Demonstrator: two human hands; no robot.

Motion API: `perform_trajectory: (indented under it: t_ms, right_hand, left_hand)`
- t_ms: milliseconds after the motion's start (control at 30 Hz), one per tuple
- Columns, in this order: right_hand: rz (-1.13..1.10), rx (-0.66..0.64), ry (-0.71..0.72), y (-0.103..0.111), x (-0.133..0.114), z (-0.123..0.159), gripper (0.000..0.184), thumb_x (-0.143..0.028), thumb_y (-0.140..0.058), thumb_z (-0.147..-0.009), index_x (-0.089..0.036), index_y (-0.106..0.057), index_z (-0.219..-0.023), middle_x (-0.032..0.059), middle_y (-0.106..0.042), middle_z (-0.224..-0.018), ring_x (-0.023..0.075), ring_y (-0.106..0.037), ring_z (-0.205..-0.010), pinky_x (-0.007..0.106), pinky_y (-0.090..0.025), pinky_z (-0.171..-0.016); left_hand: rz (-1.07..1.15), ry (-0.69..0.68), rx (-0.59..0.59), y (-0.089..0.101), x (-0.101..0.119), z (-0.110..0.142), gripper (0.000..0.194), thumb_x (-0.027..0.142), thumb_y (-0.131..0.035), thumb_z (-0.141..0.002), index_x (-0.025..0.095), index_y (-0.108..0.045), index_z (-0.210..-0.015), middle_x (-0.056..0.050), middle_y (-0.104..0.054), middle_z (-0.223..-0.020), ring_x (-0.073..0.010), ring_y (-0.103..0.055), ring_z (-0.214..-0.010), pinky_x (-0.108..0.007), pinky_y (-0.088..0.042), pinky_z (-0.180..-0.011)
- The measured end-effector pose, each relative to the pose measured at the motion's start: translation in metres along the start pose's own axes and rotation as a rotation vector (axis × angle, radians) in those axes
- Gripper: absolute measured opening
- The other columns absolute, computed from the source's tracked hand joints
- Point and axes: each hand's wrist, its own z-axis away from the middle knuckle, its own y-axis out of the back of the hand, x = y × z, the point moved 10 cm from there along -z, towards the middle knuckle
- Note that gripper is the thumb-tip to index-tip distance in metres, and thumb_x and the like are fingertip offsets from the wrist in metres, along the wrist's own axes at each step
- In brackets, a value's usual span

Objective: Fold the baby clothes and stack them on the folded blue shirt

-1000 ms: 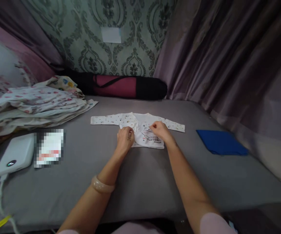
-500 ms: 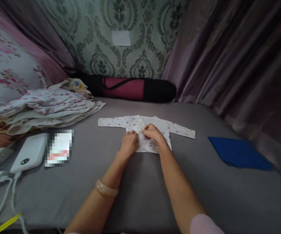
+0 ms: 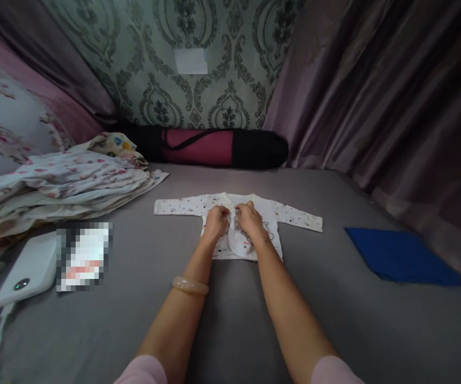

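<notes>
A small white baby shirt [image 3: 262, 224] with printed sleeves lies spread on the grey sheet, its sleeves stretched out to both sides. My left hand [image 3: 216, 221] pinches the cloth near the front opening, left of the middle. Close beside it, my right hand [image 3: 250, 220] pinches the opposite edge of the opening, over the printed front panel. A narrow strip of gathered cloth shows between the two hands. Whether a fastener sits under the fingertips is too small to tell. A pale bangle [image 3: 190, 285] circles my left wrist.
A folded blue cloth [image 3: 402, 256] lies at the right. At the left are a white power bank [image 3: 32, 269] with cables, a blurred-out flat item [image 3: 84, 256] and a pile of clothes [image 3: 74, 176]. A black and maroon roll bag [image 3: 198, 146] lies along the wall.
My left hand has moved up along the shirt's opening, level with my right hand. The hands now pinch facing edges of the cloth. The view has shifted slightly.
</notes>
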Motion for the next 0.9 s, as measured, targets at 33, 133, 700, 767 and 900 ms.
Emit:
perform_trajectory:
  t_ms: [33,133,700,767,900]
  right_hand:
    - [-0.005,0.001,-0.009,0.000,0.002,0.000,0.028,-0.022,-0.045,-0.091,-0.024,-0.061,-0.114,0.0095,-0.053,-0.115,0.0214,-0.060,-0.102,0.028,-0.043,-0.081]
    - [-0.027,0.031,-0.028,0.003,0.006,-0.001,0.024,-0.023,-0.046,-0.091,-0.024,-0.061,-0.109,0.0082,-0.057,-0.112,0.0206,-0.059,-0.101,0.027,-0.042,-0.080]
    - [-0.643,0.080,-0.192,-0.010,0.044,-0.020,0.016,-0.021,-0.049,-0.086,-0.022,-0.061,-0.097,-0.0018,-0.067,-0.077,0.0097,-0.063,-0.060,0.018,-0.047,-0.056]
    - [-0.682,0.086,-0.205,-0.013,0.044,-0.019,0.018,-0.020,-0.051,-0.084,-0.022,-0.059,-0.099,-0.0024,-0.067,-0.077,0.0089,-0.061,-0.056,0.018,-0.047,-0.054]
    - [-0.625,0.134,-0.183,-0.009,0.042,-0.019,0.018,-0.020,-0.062,-0.075,-0.020,-0.060,-0.093,-0.0022,-0.067,-0.078,0.0104,-0.061,-0.060,0.022,-0.049,-0.061]
  left_hand:
    - [0.004,-0.014,0.015,-0.001,-0.001,0.000,0.035,0.007,-0.047,-0.080,0.014,-0.071,-0.104,-0.010,-0.071,-0.100,-0.0203,-0.064,-0.092,-0.031,-0.048,-0.085]
    - [0.000,-0.087,0.042,0.000,0.002,-0.002,0.033,0.009,-0.049,-0.080,0.013,-0.072,-0.102,-0.011,-0.070,-0.100,-0.0199,-0.063,-0.093,-0.031,-0.046,-0.089]
    - [-0.182,-0.295,-0.039,-0.013,0.015,0.003,0.045,0.020,-0.057,-0.079,0.026,-0.064,-0.123,-0.010,-0.055,-0.102,-0.0246,-0.051,-0.102,-0.035,-0.041,-0.092]
    - [-0.215,-0.340,-0.060,-0.014,0.020,0.006,0.041,0.020,-0.058,-0.077,0.026,-0.068,-0.117,-0.010,-0.054,-0.101,-0.0257,-0.050,-0.102,-0.037,-0.040,-0.093]
    - [-0.216,-0.335,-0.092,-0.014,0.020,0.005,0.038,0.021,-0.058,-0.076,0.025,-0.070,-0.111,-0.010,-0.053,-0.100,-0.0266,-0.049,-0.104,-0.039,-0.039,-0.094]
